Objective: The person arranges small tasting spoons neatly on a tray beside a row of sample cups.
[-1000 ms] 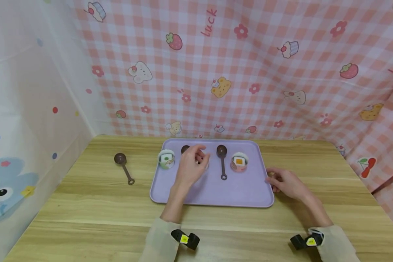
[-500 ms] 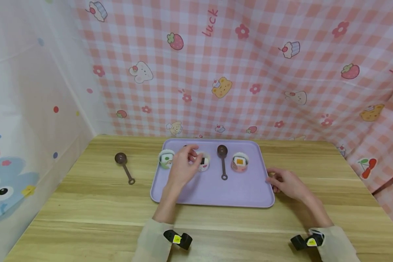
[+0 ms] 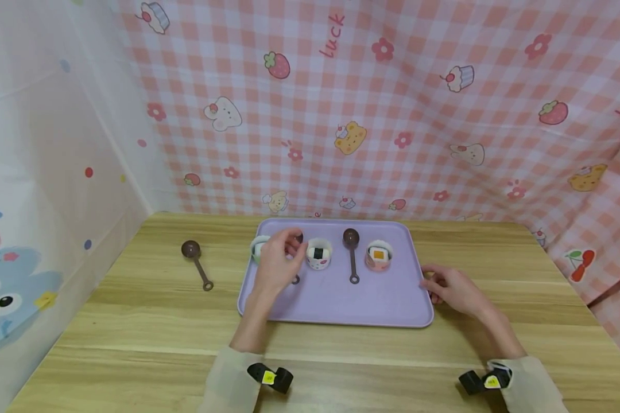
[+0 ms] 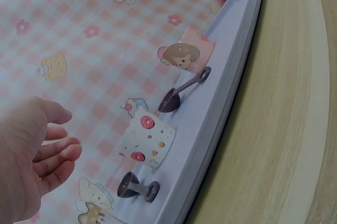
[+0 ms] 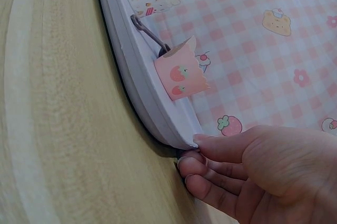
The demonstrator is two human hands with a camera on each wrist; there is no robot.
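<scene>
The lilac tray [image 3: 336, 307] lies on the table. My left hand [image 3: 276, 261] hovers above its left part, fingers loosely bent, holding nothing; in the left wrist view it is apart from everything. Beneath it are a brown measuring spoon [image 3: 295, 280], mostly hidden, and a green paper cup [image 3: 255, 250], partly covered. Right of that hand stands a white paper cup [image 3: 318, 265] holding a white piece with a black band. My right hand [image 3: 457, 289] pinches the tray's right rim, thumb on top, as the right wrist view shows.
Another brown measuring spoon [image 3: 352, 258] lies on the tray, beside a pink paper cup [image 3: 378, 264] with a white and orange piece inside. A third brown measuring spoon [image 3: 196, 265] is on the wooden table [image 3: 134, 321], left of the tray. A checked cloth [image 3: 310, 115] hangs behind.
My left hand has moved left across the tray, uncovering the white cup and now covering part of the green one. The right hand stays at the rim.
</scene>
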